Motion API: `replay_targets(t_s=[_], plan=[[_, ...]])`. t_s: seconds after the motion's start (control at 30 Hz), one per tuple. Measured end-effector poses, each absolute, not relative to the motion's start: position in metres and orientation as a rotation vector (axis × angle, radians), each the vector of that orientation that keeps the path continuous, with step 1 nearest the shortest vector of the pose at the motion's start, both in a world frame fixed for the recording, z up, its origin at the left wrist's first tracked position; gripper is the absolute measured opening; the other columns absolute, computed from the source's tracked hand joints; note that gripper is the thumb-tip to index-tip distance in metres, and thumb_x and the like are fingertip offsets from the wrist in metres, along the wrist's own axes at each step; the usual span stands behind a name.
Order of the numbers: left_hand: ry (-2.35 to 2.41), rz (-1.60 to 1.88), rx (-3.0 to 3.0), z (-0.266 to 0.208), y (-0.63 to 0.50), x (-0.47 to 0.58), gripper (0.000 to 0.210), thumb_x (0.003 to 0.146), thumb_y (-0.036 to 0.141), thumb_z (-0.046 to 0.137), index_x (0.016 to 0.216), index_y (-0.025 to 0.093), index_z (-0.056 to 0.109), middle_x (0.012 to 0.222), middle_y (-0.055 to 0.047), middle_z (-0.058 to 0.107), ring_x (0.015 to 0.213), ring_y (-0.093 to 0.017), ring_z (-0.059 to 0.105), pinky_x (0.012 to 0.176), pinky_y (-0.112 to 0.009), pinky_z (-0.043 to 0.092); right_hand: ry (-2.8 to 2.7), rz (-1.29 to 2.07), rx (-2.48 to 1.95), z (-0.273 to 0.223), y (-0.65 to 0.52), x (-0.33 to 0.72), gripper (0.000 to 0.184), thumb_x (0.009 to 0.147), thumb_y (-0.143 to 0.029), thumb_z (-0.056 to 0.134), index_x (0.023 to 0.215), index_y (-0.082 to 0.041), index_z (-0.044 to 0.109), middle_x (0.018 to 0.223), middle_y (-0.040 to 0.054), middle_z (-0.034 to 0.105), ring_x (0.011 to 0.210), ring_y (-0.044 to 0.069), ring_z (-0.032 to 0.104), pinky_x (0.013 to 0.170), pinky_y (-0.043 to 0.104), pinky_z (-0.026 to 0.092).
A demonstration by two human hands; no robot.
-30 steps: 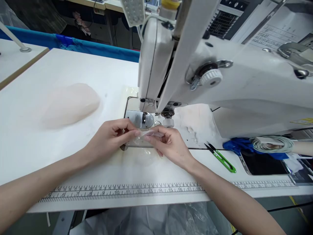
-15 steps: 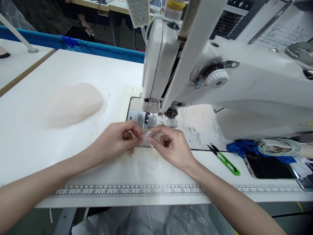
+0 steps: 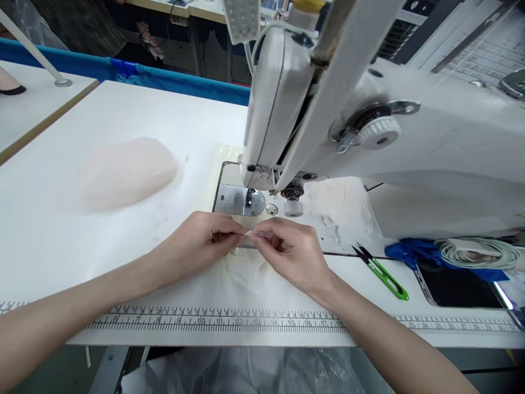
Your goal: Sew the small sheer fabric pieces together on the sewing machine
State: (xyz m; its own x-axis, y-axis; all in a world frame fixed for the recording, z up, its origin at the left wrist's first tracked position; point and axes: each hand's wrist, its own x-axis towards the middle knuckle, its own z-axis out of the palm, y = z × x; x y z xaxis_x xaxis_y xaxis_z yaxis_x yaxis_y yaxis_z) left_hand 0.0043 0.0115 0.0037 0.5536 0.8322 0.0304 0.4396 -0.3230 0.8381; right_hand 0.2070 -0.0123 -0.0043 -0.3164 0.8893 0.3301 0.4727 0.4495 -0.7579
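Between the fingertips of both hands is a small sheer, whitish strip of fabric (image 3: 249,233), mostly covered by the fingers. My left hand (image 3: 207,235) pinches its left end, thumb pressed to forefinger. At the other end, my right hand (image 3: 293,243) pinches it the same way, close to the left fingertips. Both hands are just in front of the metal needle plate (image 3: 233,200) of a white sewing machine (image 3: 270,104). A sheer beige fabric piece (image 3: 139,169) lies flat on the table to the left, apart from the hands.
Green thread snips (image 3: 385,278) lie right of my right hand. Beyond them are a dark phone (image 3: 463,287), a blue cloth (image 3: 414,251) and a coiled pale cord (image 3: 478,254). A printed ruler (image 3: 221,323) runs along the table's front edge. The machine head overhangs the work area.
The strip was spread as a clear film with a loose thread; now it is bunched narrow between the fingertips. Both hands still pinch it. The view has shifted slightly.
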Motion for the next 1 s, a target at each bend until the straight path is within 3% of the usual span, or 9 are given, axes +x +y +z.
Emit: replay_targets(t_s=[0.13,0.33,0.63,1.0], plan=[[1.062,0.689,2.136,0.0027,0.0104,0.0052,0.021,0.089,0.017,0.055,0.092,0.024,0.075,0.069,0.004,0.069,0.055,-0.008,0.060,0.052,-0.018,0.046,-1.979,0.639,-1.135,-0.0067,-0.0133,0.2069,0.011,0.088,-0.013,0.058,0.083,-0.019,0.066,0.065,-0.0036,0.062,0.053,0.007,0.053,0.051,0.018,0.045],[1.041,0.974,2.416,-0.0037,0.0060,0.0028,0.014,0.092,0.020,0.057,0.089,0.021,0.071,0.075,0.001,0.071,0.054,-0.007,0.061,0.049,-0.018,0.047,-1.977,0.691,-1.181,-0.0097,-0.0140,0.2084,0.012,0.090,-0.019,0.057,0.101,-0.021,0.062,0.053,-0.0096,0.047,0.043,0.006,0.041,0.045,0.017,0.041],[1.031,1.065,2.557,-0.0042,0.0040,0.0037,0.012,0.090,0.012,0.057,0.087,0.020,0.065,0.064,0.005,0.063,0.048,-0.005,0.052,0.045,-0.017,0.041,-2.019,0.616,-1.113,-0.0100,-0.0147,0.2087,0.009,0.091,-0.017,0.054,0.099,-0.020,0.058,0.054,-0.0098,0.047,0.042,0.005,0.044,0.045,0.016,0.039],[1.026,1.047,2.541,-0.0061,0.0035,0.0024,0.013,0.092,0.014,0.054,0.087,0.021,0.064,0.066,0.004,0.065,0.049,-0.006,0.051,0.047,-0.018,0.041,-2.012,0.554,-1.126,-0.0117,-0.0154,0.2084,0.008,0.093,-0.019,0.052,0.098,-0.021,0.058,0.053,-0.0098,0.048,0.041,0.005,0.042,0.044,0.016,0.039]])
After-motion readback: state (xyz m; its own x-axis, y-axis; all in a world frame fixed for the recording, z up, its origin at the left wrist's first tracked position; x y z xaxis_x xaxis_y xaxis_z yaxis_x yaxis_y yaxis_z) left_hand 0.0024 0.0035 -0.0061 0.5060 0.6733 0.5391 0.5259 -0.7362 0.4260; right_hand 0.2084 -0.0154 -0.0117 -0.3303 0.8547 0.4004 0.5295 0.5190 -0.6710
